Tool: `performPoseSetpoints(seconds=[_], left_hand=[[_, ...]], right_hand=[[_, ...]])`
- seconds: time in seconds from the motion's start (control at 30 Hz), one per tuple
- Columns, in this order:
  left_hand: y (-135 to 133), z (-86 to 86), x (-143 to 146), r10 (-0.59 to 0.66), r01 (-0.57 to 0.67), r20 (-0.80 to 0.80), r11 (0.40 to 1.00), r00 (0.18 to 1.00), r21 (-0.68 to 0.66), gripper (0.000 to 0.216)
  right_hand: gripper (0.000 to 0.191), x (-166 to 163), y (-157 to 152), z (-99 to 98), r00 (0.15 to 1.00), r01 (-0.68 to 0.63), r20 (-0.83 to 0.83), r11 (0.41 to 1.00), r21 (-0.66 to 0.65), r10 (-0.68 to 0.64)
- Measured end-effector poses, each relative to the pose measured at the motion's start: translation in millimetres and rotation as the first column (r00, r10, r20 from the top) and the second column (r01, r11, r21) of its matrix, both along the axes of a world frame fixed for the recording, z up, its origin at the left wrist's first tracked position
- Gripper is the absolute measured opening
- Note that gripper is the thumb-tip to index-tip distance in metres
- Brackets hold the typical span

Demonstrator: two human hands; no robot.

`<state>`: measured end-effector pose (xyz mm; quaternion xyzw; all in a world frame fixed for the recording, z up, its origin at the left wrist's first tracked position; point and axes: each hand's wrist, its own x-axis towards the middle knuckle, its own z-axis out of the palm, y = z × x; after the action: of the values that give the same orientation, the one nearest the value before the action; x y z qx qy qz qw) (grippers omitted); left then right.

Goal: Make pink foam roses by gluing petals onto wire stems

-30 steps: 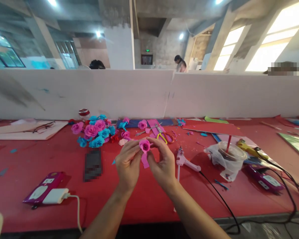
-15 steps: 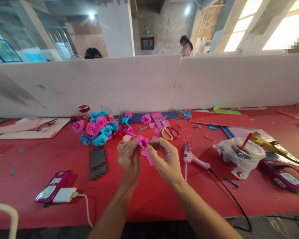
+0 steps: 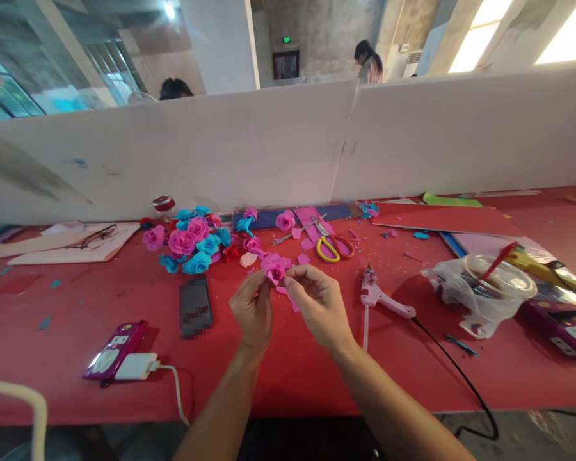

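Between both hands is a pink paper flower (image 3: 275,270), its petals curled around a darker centre. My left hand (image 3: 252,307) pinches it from the left, fingers closed. On its other side my right hand (image 3: 319,304) grips the edge with thumb and fingertips. Loose pink paper petals (image 3: 288,297) lie on the table just below and behind the flower. Beyond the hands rest scissors (image 3: 327,248) with yellow and orange handles, next to a pink paper strip (image 3: 309,221). A pile of finished pink and blue paper flowers (image 3: 196,242) sits to the left.
A pink glue gun (image 3: 384,299) with a black cord lies right of my hands. Farther right stands a lidded cup (image 3: 499,275) in a plastic bag. On the left are a dark phone (image 3: 195,307), a purple power strip (image 3: 116,351) and glasses (image 3: 93,237). A white partition (image 3: 211,153) runs behind.
The whole view has shifted slightly. Both hands still hold the pink flower; its petals now show more openly, and the left fingers sit lower beside it.
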<state>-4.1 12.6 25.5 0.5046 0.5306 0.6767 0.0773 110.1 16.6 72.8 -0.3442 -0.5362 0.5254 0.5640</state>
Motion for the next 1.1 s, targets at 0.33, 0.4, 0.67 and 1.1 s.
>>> performPoseSetpoints(seconds=[0.33, 0.4, 0.67, 1.1], left_hand=[[-1.5, -2.8, 1.8, -0.033, 0.036, 0.088, 0.999, 0.996, -0.039, 0.015], [-1.1, -3.9, 1.4, -0.024, 0.028, 0.084, 0.999, 0.996, -0.041, 0.015], [-0.2, -7.6, -0.4, -0.059, 0.062, 0.075, 0.998, 0.995, -0.031, 0.012], [1.6, -11.9, -2.8, -0.110, 0.113, 0.148, 0.993, 0.983, -0.012, 0.010]], right_hand=[[0.016, -3.8, 3.1, -8.9, 0.986, -0.090, -0.151, 0.990, -0.106, 0.074], [0.015, -1.1, 3.5, -6.7, 0.990, -0.071, -0.127, 0.994, -0.087, 0.060], [0.007, 4.8, 11.0, -2.4, 1.000, -0.006, 0.017, 1.000, -0.020, 0.006], [0.008, 4.5, 7.3, -2.5, 0.998, -0.064, 0.013, 0.996, -0.059, 0.065]])
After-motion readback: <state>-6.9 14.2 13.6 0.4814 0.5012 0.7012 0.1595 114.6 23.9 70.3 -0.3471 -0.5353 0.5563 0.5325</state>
